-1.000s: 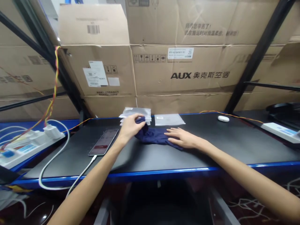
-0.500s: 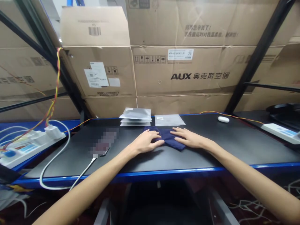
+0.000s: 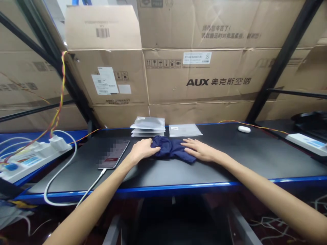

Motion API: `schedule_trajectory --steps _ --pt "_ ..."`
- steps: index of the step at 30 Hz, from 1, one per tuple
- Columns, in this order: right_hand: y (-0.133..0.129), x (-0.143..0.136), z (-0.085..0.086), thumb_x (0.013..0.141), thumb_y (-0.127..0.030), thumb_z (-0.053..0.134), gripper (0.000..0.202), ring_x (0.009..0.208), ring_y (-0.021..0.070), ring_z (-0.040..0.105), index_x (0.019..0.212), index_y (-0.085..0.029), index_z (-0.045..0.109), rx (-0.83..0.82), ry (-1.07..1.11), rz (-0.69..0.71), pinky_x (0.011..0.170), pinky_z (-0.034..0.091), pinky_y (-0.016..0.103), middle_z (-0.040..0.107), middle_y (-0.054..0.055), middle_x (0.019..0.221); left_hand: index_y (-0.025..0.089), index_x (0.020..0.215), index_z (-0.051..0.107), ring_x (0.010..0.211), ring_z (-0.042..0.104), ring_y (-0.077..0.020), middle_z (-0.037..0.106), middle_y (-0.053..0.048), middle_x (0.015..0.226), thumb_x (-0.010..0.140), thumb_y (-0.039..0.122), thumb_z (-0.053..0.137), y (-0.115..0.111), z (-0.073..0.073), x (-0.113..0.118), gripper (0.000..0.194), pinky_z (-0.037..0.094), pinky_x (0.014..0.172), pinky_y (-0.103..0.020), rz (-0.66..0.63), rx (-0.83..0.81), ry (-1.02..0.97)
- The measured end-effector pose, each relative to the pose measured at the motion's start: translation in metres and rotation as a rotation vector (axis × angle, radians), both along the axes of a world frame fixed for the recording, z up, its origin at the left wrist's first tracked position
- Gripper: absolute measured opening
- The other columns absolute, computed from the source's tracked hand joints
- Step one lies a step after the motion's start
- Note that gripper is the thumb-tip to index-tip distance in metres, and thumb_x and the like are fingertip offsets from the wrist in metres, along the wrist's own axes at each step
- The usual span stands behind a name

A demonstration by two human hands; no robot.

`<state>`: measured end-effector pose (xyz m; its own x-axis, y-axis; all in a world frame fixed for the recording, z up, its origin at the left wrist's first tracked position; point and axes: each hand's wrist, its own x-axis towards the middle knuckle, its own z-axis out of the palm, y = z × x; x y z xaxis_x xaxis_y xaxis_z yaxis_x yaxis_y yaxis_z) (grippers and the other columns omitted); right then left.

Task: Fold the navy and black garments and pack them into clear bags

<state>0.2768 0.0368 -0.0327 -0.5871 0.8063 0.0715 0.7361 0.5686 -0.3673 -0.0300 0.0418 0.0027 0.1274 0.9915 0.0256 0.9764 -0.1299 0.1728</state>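
A bunched piece of navy blue cloth point(image 3: 170, 149) lies on the black tabletop in front of me; its exact kind does not show. My left hand point(image 3: 143, 149) is closed at its left end, thumb over the front, with the other fingers partly hidden by the fabric. On the right end, my right hand point(image 3: 200, 149) rests flat with fingers stretched out and slightly spread. Just behind the cloth sit a stack of frosted plastic packets point(image 3: 148, 123) and, to its right, a single flat packet point(image 3: 185, 130).
A phone point(image 3: 114, 154) with a white charging cable lies left of my left hand. Power strips point(image 3: 33, 158) point(image 3: 308, 141) stand at both sides. A small white case point(image 3: 244, 129) is at the back right. Large cardboard point(image 3: 199, 92) rises behind the black table point(image 3: 255, 160).
My left hand has moved left from the middle of the cloth to its left end, and the cloth there is now bunched and spread further left. My right hand has shifted slightly left.
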Motion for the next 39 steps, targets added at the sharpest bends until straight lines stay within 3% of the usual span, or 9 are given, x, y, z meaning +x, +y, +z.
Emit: schedule_trajectory --steps 4,8,13,15,18,23,27,32,39 --pt "-0.002 0.016 0.004 0.097 -0.065 0.032 0.065 0.145 0.0275 0.032 0.149 -0.028 0.043 -0.003 0.105 -0.037 0.120 0.023 0.045 0.033 0.003 0.159 0.023 0.095 0.059 0.085 0.068 -0.0267 0.072 -0.005 0.093 0.077 0.042 0.062 0.006 0.003 0.003 0.026 0.046 0.068 -0.030 0.000 0.110 -0.149" --pt "-0.004 0.040 0.002 0.096 -0.066 0.033 0.068 0.145 0.0301 0.032 0.146 -0.023 0.048 -0.016 0.067 -0.100 0.121 0.023 0.048 0.042 0.007 0.154 0.023 0.105 0.058 0.081 0.068 -0.0254 0.072 -0.003 0.085 0.080 0.041 0.064 0.002 0.012 0.020 0.032 0.048 0.068 -0.032 -0.057 0.251 -0.319" --pt "-0.002 0.050 -0.007 0.095 -0.064 0.037 0.065 0.147 0.0305 0.026 0.146 -0.024 0.048 -0.011 0.015 -0.082 0.122 0.016 0.054 0.041 0.008 0.154 0.025 0.123 0.059 0.104 0.066 -0.0236 0.069 -0.004 0.117 0.086 0.035 0.062 -0.023 -0.004 0.062 0.038 0.051 0.090 -0.033 -0.438 0.398 -0.371" --pt "-0.002 0.050 -0.008 0.095 -0.063 0.037 0.065 0.147 0.0307 0.027 0.145 -0.024 0.048 -0.014 0.023 -0.088 0.121 0.017 0.054 0.040 0.008 0.155 0.024 0.127 0.059 0.118 0.060 -0.0250 0.063 -0.006 0.131 0.087 0.036 0.063 -0.034 -0.016 0.074 0.042 0.047 0.102 -0.035 -0.633 0.351 -0.280" --pt "-0.002 0.049 -0.006 0.095 -0.063 0.036 0.067 0.146 0.0309 0.028 0.146 -0.021 0.048 -0.018 0.015 -0.102 0.121 0.019 0.052 0.037 0.010 0.157 0.021 0.139 0.053 0.134 0.048 -0.0281 0.053 -0.011 0.144 0.095 0.042 0.053 -0.044 -0.026 0.079 0.049 0.038 0.112 -0.042 -0.755 0.248 -0.156" --pt "-0.004 0.047 -0.003 0.098 -0.061 0.029 0.067 0.143 0.0304 0.035 0.144 -0.016 0.050 0.010 0.032 -0.103 0.120 0.024 0.049 0.043 0.012 0.153 0.020 0.149 0.040 0.144 0.036 -0.0243 0.037 -0.010 0.156 0.099 0.051 0.043 -0.041 -0.019 0.062 0.059 0.031 0.119 -0.040 -0.806 0.095 -0.217" --pt "-0.008 0.033 0.004 0.099 -0.059 0.029 0.061 0.138 0.0278 0.043 0.142 -0.022 0.052 0.080 0.219 -0.116 0.118 0.029 0.047 0.052 0.007 0.147 0.022 0.151 0.037 0.146 0.031 -0.0186 0.034 -0.004 0.158 0.103 0.051 0.032 -0.030 -0.019 0.038 0.056 0.024 0.123 -0.035 -0.727 0.036 -0.334" --pt "-0.014 0.000 0.017 0.097 -0.061 0.039 0.058 0.146 0.0268 0.029 0.145 -0.031 0.048 0.054 0.269 0.000 0.121 0.021 0.048 0.038 0.002 0.157 0.017 0.151 0.037 0.148 0.025 -0.0214 0.029 -0.009 0.159 0.103 0.048 0.030 -0.015 -0.032 0.009 0.058 0.020 0.123 -0.039 -0.577 -0.022 -0.203" --pt "-0.013 -0.025 0.014 0.093 -0.063 0.047 0.061 0.149 0.0289 0.020 0.148 -0.037 0.041 -0.045 0.061 0.224 0.122 0.007 0.054 0.031 -0.002 0.159 0.018 0.153 0.033 0.150 0.020 -0.0233 0.023 -0.010 0.160 0.101 0.046 0.035 -0.011 -0.038 0.000 0.058 0.018 0.123 -0.040 -0.585 0.001 -0.096"
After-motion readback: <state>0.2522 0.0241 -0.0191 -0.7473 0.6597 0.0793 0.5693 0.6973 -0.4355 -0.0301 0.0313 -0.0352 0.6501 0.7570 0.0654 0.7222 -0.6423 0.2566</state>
